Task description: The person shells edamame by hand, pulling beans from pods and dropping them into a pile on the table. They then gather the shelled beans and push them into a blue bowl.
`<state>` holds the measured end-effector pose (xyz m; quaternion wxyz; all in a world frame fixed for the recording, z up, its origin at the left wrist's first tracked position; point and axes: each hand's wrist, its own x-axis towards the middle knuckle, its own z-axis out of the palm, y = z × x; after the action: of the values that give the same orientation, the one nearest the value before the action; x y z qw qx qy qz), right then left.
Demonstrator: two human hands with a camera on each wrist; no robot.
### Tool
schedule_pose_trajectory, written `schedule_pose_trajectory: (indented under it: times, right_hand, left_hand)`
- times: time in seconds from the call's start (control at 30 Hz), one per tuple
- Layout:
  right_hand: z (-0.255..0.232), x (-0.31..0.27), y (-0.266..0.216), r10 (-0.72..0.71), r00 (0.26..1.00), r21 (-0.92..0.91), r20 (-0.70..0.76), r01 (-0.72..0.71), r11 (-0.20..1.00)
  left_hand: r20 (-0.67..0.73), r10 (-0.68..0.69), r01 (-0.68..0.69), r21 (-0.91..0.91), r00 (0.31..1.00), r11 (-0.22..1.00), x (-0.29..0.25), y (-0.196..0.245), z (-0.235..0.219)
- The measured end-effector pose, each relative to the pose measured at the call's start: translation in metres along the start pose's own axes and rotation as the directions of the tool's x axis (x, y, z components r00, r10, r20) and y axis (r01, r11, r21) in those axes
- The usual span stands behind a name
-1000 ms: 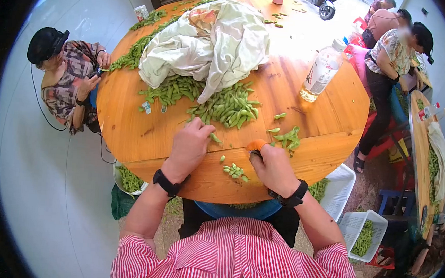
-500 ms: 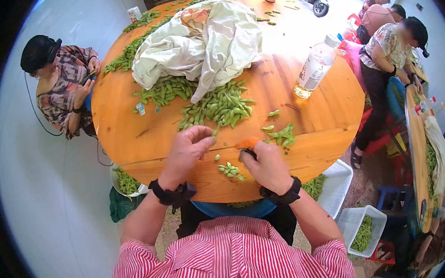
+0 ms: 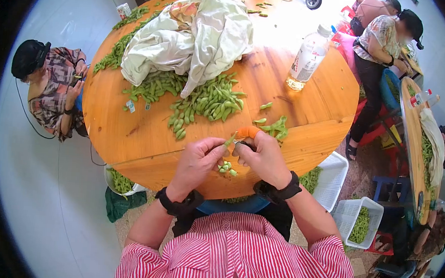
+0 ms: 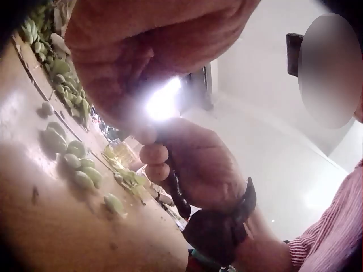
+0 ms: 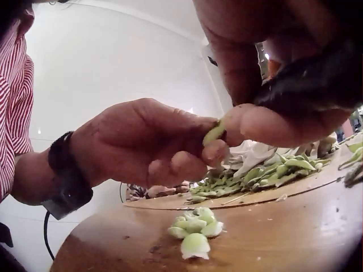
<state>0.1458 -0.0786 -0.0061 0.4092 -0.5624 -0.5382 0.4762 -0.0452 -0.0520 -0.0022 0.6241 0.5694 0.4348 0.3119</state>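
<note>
Apparently I'm early in the shelling, with the left hand (image 3: 191, 163) pinching 1 green pod (image 3: 229, 141) over the table (image 3: 129, 137), the right hand (image 3: 271, 162) clamped round a dark tool (image 3: 247, 145), few shelled beans (image 5: 194, 245) done and a big heap of pods (image 3: 209, 101) left.

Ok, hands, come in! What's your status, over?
Left hand pinching slim green pod. Right hand gripping black tool close by. Pale-green shelled beans on wooden tabletop below; nothing blocking.
</note>
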Motion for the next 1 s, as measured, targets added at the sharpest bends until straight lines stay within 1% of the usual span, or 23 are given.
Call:
schedule_pose_trajectory:
  times: [0.07,0.1,0.27,0.3,0.37,0.4,0.47,0.5,0.57,0.6,0.73,0.77,0.8,0.83,0.9,0.93,1.0]
  right_hand:
    - [-0.001,0.000,0.002,-0.051,0.999,-0.065,-0.006,0.051,0.997]
    - [-0.002,0.000,0.002,-0.050,0.999,-0.064,-0.006,0.049,0.997]
    - [-0.003,0.000,-0.003,-0.034,0.999,-0.177,0.013,0.036,0.984]
    - [-0.001,0.000,-0.002,-0.033,0.999,-0.177,0.014,0.035,0.984]
    - [0.003,0.000,0.003,-0.104,0.988,-0.015,-0.116,0.103,0.995]
    - [0.002,0.000,0.003,-0.102,0.988,-0.015,-0.115,0.100,0.995]
    - [-0.004,0.001,0.002,-0.021,1.000,-0.173,-0.010,0.019,0.985]
    - [-0.005,-0.001,0.000,-0.019,1.000,-0.173,-0.010,0.017,0.985]
    - [-0.006,-0.003,-0.003,-0.115,0.992,-0.309,-0.042,0.097,0.946]
    - [-0.006,-0.003,-0.002,-0.114,0.993,-0.309,-0.042,0.095,0.946]
    - [-0.006,-0.005,-0.008,-0.138,0.989,-0.352,-0.058,0.109,0.930]
    - [-0.006,-0.006,-0.010,-0.144,0.988,-0.378,-0.062,0.110,0.919]
    - [-0.004,-0.006,-0.009,-0.142,0.988,-0.377,-0.062,0.108,0.920]
    - [-0.003,-0.005,-0.008,-0.155,0.986,-0.386,-0.065,0.119,0.915]
    - [-0.002,-0.005,-0.005,-0.169,0.983,-0.396,-0.069,0.129,0.909]
    - [-0.002,-0.005,-0.002,-0.158,0.986,-0.405,-0.055,0.123,0.906]
    - [-0.002,-0.005,0.000,-0.146,0.988,-0.414,-0.039,0.117,0.902]
  left_hand:
    - [0.016,0.000,0.000,0.005,1.000,1.000,-0.002,0.001,0.001]
    - [0.034,0.003,-0.003,0.009,0.999,1.000,-0.002,0.002,0.001]
    - [0.044,0.007,-0.009,0.043,0.999,0.999,-0.003,0.003,0.002]
    - [0.046,0.006,-0.008,0.046,0.999,0.999,-0.003,0.004,0.003]
    - [0.049,0.012,-0.015,0.076,0.999,0.997,-0.003,0.002,0.003]
    - [0.053,0.019,-0.025,0.107,0.998,0.994,-0.003,0.001,0.003]
    - [0.056,0.016,-0.021,0.092,0.998,0.996,-0.003,0.002,0.005]
    - [0.058,0.017,-0.021,0.078,0.998,0.997,-0.003,0.002,0.005]
    - [0.047,0.013,-0.015,0.049,0.999,0.999,-0.003,0.001,0.005]
    - [0.035,0.010,-0.011,0.022,0.999,1.000,-0.004,0.000,0.005]
    - [0.024,0.023,-0.024,0.037,0.999,0.999,-0.004,0.000,0.007]
    - [0.006,0.183,-0.180,0.237,0.983,0.955,-0.004,0.000,0.008]
    - [0.021,0.339,-0.315,0.427,0.940,0.847,-0.004,-0.001,0.009]
    - [0.022,0.338,-0.315,0.427,0.941,0.848,-0.005,0.002,0.011]
    - [0.075,0.498,-0.445,0.576,0.864,0.686,-0.008,0.010,0.015]
    - [0.075,0.498,-0.445,0.576,0.864,0.686,-0.008,0.008,0.014]
    - [0.117,0.550,-0.501,0.599,0.827,0.625,-0.006,0.002,0.013]
